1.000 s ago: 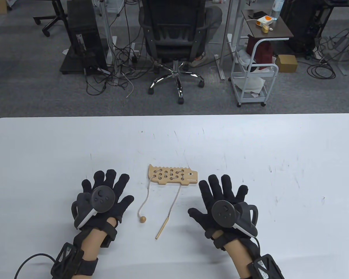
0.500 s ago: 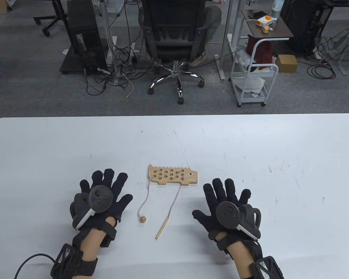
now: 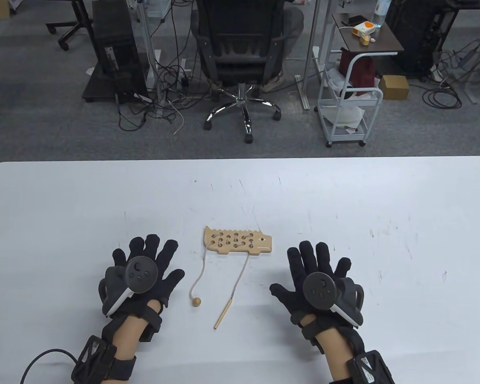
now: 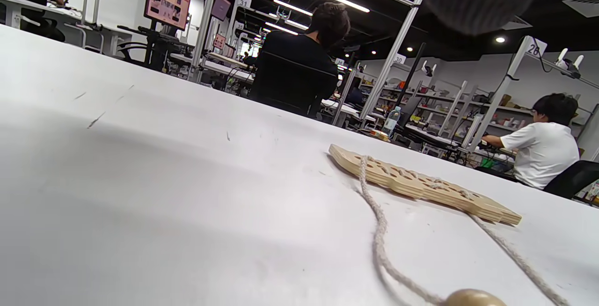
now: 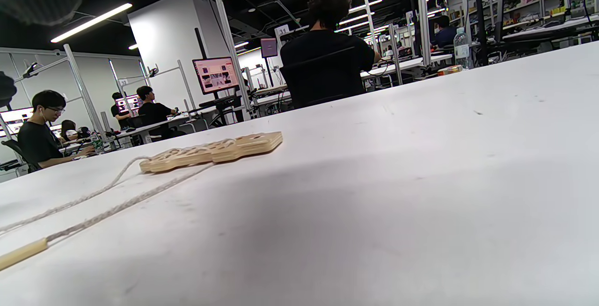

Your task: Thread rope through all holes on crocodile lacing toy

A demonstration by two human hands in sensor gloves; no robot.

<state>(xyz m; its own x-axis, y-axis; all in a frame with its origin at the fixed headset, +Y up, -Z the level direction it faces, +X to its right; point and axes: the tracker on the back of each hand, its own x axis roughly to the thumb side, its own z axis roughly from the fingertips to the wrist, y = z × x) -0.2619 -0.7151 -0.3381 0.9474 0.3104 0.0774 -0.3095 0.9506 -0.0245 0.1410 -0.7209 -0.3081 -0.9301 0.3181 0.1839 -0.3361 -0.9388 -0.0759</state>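
Note:
The wooden crocodile lacing toy [image 3: 237,241] lies flat on the white table [image 3: 344,192], head to the right, with rope laced through its holes. It also shows in the left wrist view [image 4: 421,185] and the right wrist view [image 5: 213,151]. One rope end [image 3: 200,276] trails from the tail to a wooden bead [image 3: 196,302]. The other rope end runs from the belly to a wooden needle [image 3: 223,315]. My left hand [image 3: 144,264] lies flat and spread, left of the bead, touching nothing. My right hand [image 3: 314,272] lies flat and spread, right of the needle, holding nothing.
Beyond the table's far edge stand an office chair [image 3: 240,52] with a seated person, a white cart [image 3: 350,100] and floor cables. The table bears faint scratch marks.
My right hand has slid a little to the right, away from the toy. My left hand has barely shifted. The toy, rope, bead and needle have not moved.

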